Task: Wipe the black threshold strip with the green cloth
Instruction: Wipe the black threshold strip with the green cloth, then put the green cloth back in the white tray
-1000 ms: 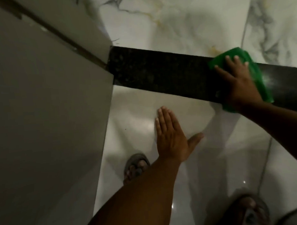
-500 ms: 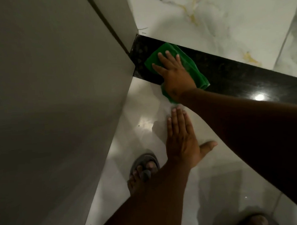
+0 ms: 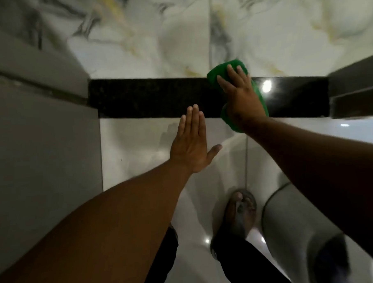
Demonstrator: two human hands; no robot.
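— Two hands down, so which one is doing the work?

— Your right hand (image 3: 240,96). Its grip is a flat, spread palm pressing the green cloth (image 3: 235,74) onto the black threshold strip (image 3: 153,97), right of the strip's middle; nothing is pinched between the fingers. Your left hand (image 3: 191,143) lies open and empty on the white floor tile (image 3: 134,148) just before the strip, likely as a brace.

— How do you make this pass count?

— Keep the palm's weight over the bunched cloth so it does not slide out from under your fingers. The cloth spills past both edges of the strip, which probably helps you catch the joints with the marble tile (image 3: 155,46) beyond. Run long strokes along the strip, right into the corners at the door frame (image 3: 355,104) and the wall (image 3: 42,147).

— Any risk?

— The polished floor looks slick; I'd lean lightly on that left hand.
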